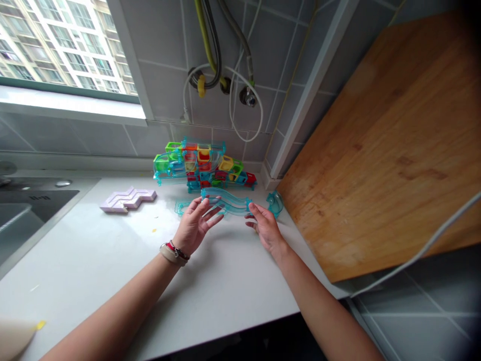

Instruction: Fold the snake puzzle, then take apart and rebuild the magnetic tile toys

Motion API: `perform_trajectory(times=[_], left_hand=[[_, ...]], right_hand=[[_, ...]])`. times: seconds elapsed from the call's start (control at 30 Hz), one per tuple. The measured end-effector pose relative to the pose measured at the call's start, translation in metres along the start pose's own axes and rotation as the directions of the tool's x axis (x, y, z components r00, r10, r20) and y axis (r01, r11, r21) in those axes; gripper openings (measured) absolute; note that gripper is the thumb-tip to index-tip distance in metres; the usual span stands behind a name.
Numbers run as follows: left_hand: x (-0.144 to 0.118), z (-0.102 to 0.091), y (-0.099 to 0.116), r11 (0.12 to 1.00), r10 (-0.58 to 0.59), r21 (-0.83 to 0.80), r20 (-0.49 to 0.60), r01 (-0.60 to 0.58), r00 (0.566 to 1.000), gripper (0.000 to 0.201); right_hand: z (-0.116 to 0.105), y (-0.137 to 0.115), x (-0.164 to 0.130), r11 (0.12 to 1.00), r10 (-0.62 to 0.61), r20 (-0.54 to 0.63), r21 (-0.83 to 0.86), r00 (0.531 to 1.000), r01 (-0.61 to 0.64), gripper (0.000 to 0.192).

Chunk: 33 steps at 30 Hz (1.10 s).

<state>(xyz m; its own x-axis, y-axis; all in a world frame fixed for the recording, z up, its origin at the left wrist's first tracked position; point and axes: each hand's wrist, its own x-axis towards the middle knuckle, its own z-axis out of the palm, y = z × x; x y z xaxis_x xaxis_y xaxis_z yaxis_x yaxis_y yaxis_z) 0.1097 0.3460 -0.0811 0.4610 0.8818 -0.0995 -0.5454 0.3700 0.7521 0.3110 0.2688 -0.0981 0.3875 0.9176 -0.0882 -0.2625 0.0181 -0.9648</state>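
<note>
A clear blue wavy marble-run track (pixel 227 200) is held up between both hands, above the white counter. My left hand (pixel 193 223) pinches its left end, with the other fingers spread below. The right end sits between the thumb and fingers of my right hand (pixel 265 225). Behind the track stands a built marble run (pixel 203 163) of red, yellow, green and blue blocks with clear blue tracks. A flat clear blue piece (pixel 181 207) lies just left of my left hand's fingers. Beyond my right hand is a curved clear blue track piece (pixel 275 203).
Purple zigzag pieces (pixel 130 199) lie on the white counter (pixel 210 296) to the left, near the sink (pixel 41 200). A large wooden board (pixel 391 150) leans at the right. Hoses and a white cable (pixel 259 120) hang on the tiled wall behind.
</note>
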Motion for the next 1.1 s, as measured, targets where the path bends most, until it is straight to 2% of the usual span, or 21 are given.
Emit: perform_trajectory(times=[0.17, 0.37, 0.43, 0.53, 0.6, 0.73, 0.83, 0.9, 1.0, 1.1], left_hand=[[0.002, -0.002, 0.001, 0.994, 0.006, 0.114, -0.063, 0.001, 0.998, 0.039], [0.005, -0.005, 0.001, 0.999, -0.007, 0.031, -0.010, 0.008, 1.000, 0.034], [0.005, -0.005, 0.003, 1.000, -0.010, -0.019, -0.013, 0.010, 1.000, 0.031], [0.005, -0.005, 0.006, 0.996, -0.024, -0.083, -0.021, 0.022, 0.999, 0.031], [0.005, -0.005, 0.007, 0.993, -0.030, -0.112, -0.025, 0.027, 0.999, 0.033], [0.005, -0.008, 0.006, 0.991, -0.042, -0.131, -0.013, 0.040, 0.999, 0.039], [0.006, -0.011, 0.003, 0.998, -0.058, -0.027, 0.004, 0.058, 0.998, 0.048], [0.007, -0.012, 0.002, 0.993, -0.049, 0.109, 0.001, 0.049, 0.999, 0.055], [0.009, -0.013, 0.001, 0.963, 0.019, 0.270, 0.001, -0.018, 1.000, 0.059], [0.011, -0.014, -0.002, 0.944, 0.105, 0.314, 0.003, -0.101, 0.994, 0.057]], right_hand=[[0.002, 0.001, 0.000, 0.998, -0.058, -0.015, -0.036, 0.998, 0.057, 0.047], [0.002, 0.002, 0.000, 0.968, -0.170, 0.015, -0.186, 0.985, 0.170, 0.052], [0.002, 0.002, -0.002, 0.918, -0.254, 0.049, -0.302, 0.966, 0.256, 0.055], [0.003, 0.004, -0.005, 0.789, -0.374, 0.132, -0.475, 0.918, 0.390, 0.055], [0.003, 0.006, -0.005, 0.725, -0.412, 0.155, -0.542, 0.898, 0.426, 0.053], [0.002, 0.004, -0.008, 0.693, -0.404, 0.144, -0.596, 0.903, 0.405, 0.049], [-0.008, 0.001, -0.025, 0.665, -0.427, 0.101, -0.638, 0.899, 0.388, 0.050], [-0.023, 0.000, -0.048, 0.646, -0.444, 0.041, -0.677, 0.895, 0.352, 0.051], [-0.059, 0.004, -0.095, 0.630, -0.447, -0.099, -0.740, 0.889, 0.235, 0.055], [-0.096, 0.006, -0.140, 0.571, -0.481, -0.244, -0.816, 0.842, 0.090, 0.059]])
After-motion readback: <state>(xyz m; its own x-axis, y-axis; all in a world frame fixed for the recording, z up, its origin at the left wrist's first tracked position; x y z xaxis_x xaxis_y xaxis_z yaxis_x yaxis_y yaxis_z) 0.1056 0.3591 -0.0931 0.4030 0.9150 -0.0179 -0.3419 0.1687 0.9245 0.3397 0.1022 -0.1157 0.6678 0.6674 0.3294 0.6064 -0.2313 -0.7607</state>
